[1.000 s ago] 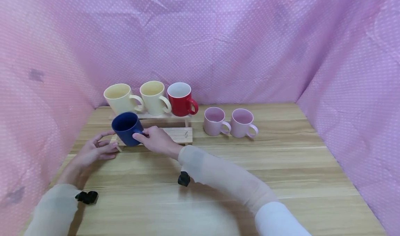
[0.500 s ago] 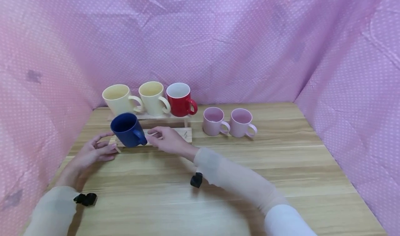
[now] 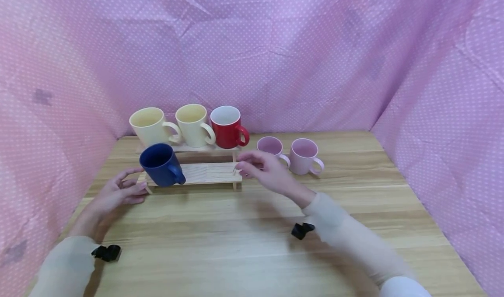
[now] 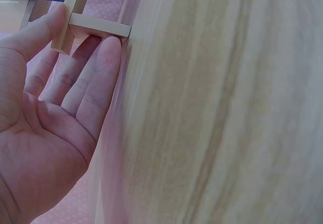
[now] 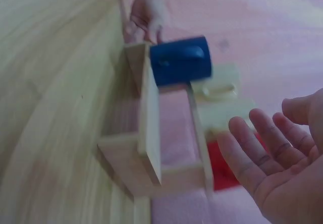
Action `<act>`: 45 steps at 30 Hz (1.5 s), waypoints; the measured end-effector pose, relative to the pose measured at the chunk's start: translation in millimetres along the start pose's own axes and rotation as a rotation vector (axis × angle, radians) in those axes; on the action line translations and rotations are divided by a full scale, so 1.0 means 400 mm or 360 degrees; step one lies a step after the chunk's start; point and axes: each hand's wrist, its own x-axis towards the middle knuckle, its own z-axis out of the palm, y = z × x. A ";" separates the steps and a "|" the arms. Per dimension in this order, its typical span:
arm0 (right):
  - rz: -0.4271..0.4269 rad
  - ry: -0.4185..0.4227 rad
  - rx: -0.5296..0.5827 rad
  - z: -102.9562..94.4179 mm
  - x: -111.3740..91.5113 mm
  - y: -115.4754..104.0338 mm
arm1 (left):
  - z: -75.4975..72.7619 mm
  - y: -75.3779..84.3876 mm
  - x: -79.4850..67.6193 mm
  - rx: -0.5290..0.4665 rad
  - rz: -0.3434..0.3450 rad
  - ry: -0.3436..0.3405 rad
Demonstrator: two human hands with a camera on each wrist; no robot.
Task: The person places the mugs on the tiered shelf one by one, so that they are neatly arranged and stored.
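Fingertips [image 4: 108,55] of the relaxed left hand [image 4: 55,125] touch a two-tier pale wooden rack [image 4: 98,24] in the left wrist view; the right wrist view reveals the right hand [image 5: 282,166] spread open-palmed. Upright on the lower shelf [image 3: 210,173] sits a dark-blue cylindrical mug [image 3: 159,168], handle rightward, below two cream mugs [image 3: 192,133] and a red mug [image 3: 225,133]; the right hand partly hides one pink mug [image 3: 269,145] on the surface [image 3: 220,240].

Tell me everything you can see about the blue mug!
The blue mug is dark blue inside and out, smooth, with a round rim and one looped handle. It looks ceramic, though I can't be sure. It stands upright at the left end of the wooden rack's lower step, handle toward the front right in the head view. The right hand is clear of it. Its inside is too dark to see the bottom well.
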 end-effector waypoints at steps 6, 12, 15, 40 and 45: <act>-0.0056 0.0359 -0.0141 -0.132 -0.079 0.011 | -0.003 0.002 -0.008 0.0017 0.0025 -0.0008; -0.0092 0.0646 -0.0357 -0.238 -0.139 0.070 | -0.003 0.007 -0.011 0.0064 0.0015 0.0006; -0.0081 0.0722 -0.0454 -0.273 -0.163 0.101 | -0.002 0.011 -0.012 0.0081 0.0008 0.0012; 0.0695 0.0385 -0.0165 -0.382 -0.244 0.227 | 0.000 0.000 -0.007 0.0129 0.0001 0.0002; 0.0793 0.0343 -0.0072 -0.384 -0.237 0.227 | -0.001 0.000 -0.007 0.0112 0.0017 0.0008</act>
